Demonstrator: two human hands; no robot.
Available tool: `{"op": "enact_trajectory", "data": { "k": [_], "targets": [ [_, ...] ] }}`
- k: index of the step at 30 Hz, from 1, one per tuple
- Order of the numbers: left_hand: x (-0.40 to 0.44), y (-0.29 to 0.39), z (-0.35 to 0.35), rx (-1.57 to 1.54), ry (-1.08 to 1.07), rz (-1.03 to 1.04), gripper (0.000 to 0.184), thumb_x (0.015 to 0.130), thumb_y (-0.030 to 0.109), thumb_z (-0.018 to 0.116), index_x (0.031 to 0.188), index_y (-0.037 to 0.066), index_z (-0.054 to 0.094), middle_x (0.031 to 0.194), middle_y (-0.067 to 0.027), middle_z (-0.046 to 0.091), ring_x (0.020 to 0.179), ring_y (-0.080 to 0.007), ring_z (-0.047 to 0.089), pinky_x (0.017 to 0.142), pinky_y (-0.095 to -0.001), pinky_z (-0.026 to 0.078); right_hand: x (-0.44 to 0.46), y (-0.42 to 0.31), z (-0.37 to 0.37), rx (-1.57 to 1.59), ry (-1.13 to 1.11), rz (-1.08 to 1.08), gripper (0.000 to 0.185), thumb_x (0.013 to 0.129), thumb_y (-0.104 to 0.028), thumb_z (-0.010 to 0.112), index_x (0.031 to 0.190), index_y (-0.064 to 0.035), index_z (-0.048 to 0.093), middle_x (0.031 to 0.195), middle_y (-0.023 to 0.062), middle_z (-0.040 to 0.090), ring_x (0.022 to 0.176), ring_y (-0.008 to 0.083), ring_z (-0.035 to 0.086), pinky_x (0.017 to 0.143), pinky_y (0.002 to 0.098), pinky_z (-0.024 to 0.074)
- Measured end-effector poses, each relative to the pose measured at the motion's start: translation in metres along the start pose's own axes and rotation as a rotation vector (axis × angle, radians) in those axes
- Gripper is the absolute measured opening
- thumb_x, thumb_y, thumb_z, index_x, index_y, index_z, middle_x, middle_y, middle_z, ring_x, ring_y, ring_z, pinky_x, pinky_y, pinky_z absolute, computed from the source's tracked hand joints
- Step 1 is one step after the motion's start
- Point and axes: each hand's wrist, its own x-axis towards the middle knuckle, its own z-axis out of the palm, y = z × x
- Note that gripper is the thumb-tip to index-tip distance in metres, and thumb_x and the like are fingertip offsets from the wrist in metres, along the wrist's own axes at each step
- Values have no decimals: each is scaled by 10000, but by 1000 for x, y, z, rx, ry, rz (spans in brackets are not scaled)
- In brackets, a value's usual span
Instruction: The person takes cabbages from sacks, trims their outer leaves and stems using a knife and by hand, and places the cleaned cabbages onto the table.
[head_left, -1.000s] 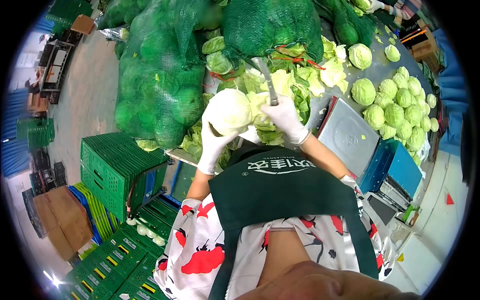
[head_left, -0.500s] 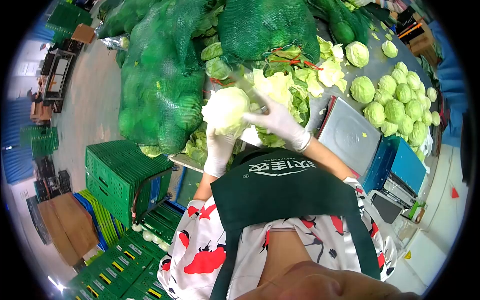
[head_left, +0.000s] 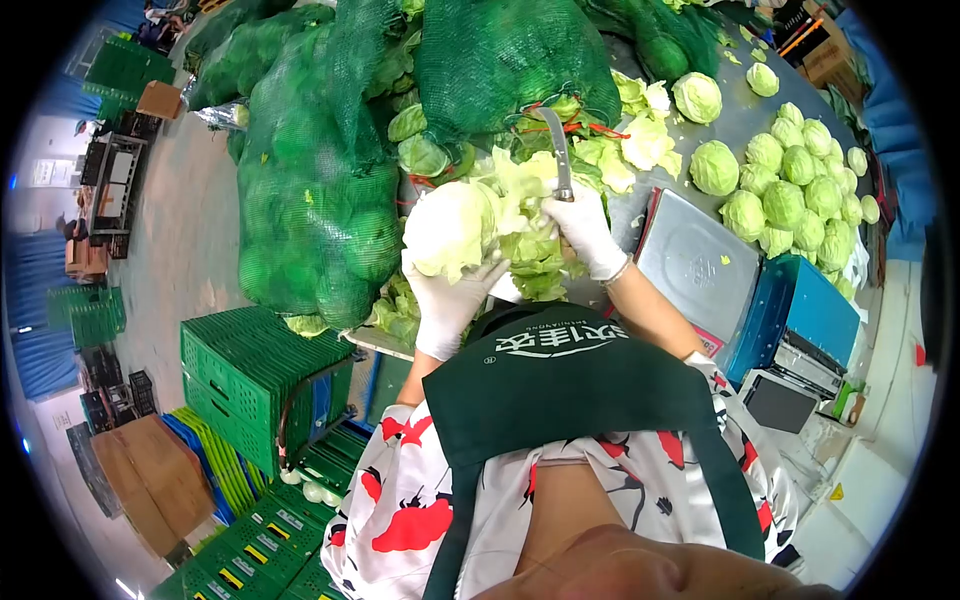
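My gloved left hand (head_left: 447,300) holds a pale cabbage (head_left: 447,230) from below, fingers spread along its underside. In my gloved right hand (head_left: 588,230) is a knife (head_left: 558,150) with a curved blade, its tip pointing up and away from me. A gap separates the blade from the cabbage. Loose trimmed leaves (head_left: 530,255) lie between my hands and behind the cabbage, and I cannot tell whether some still hang from it. Beyond them stands a green mesh sack (head_left: 515,60) with red ties at its mouth.
A full green mesh sack (head_left: 315,215) stands at my left, above stacked green crates (head_left: 240,385). On my right sits a scale with a metal platform (head_left: 697,255). Past it, many cabbages (head_left: 790,200) are heaped on the table. A blue box (head_left: 800,310) stands beside the scale.
The knife has moved away from the cabbage to the right and now points upward. More loose leaves show beside the cabbage. My left hand still supports it in about the same place.
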Motion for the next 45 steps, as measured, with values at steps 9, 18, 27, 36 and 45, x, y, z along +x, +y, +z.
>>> {"op": "enact_trajectory", "data": {
  "k": [9, 18, 27, 36, 45],
  "targets": [
    [10, -9, 8, 268, -196, 82, 924, 775, 732, 539, 1526, 254, 290, 1556, -65, 304, 1403, -323, 331, 1129, -566, 301, -10, -6, -23, -262, -73, 79, 749, 816, -579, 711, 1249, 23, 604, 945, 111, 705, 844, 158, 686, 570, 290, 524],
    [39, -27, -4, 1783, -120, 605, 878, 832, 688, 545, 1528, 210, 303, 1574, -48, 320, 1422, -252, 322, 1143, -495, 179, -33, -24, -22, -285, 46, -308, 203, 852, -205, 683, 817, -5, 671, 663, 82, 669, 591, 98, 639, 561, 286, 511],
    [13, -34, 57, 706, -476, 85, 830, 895, 673, 473, 1548, 207, 261, 1552, -75, 340, 1405, -288, 357, 1120, -462, 336, -19, -7, -95, -530, 80, -230, 575, 810, -479, 744, 1210, -83, 630, 711, 44, 634, 512, 109, 566, 462, 268, 453],
    [61, -76, 90, 1140, -491, -125, 840, 932, 607, 492, 1516, 39, 283, 1522, -163, 375, 1365, -330, 410, 1123, -470, 350, -56, -10, -140, 353, -262, 71, 439, 877, -426, 707, 1061, -37, 616, 730, -9, 572, 510, 76, 508, 434, 229, 395],
    [74, -134, 150, 1339, -650, -141, 773, 957, 439, 539, 1519, -21, 274, 1419, -216, 475, 1249, -344, 536, 1048, -444, 426, -93, -13, -331, 740, 390, -146, 517, 876, -528, 657, 1206, -133, 605, 962, 34, 625, 637, 91, 551, 481, 221, 444]
  ]
}}
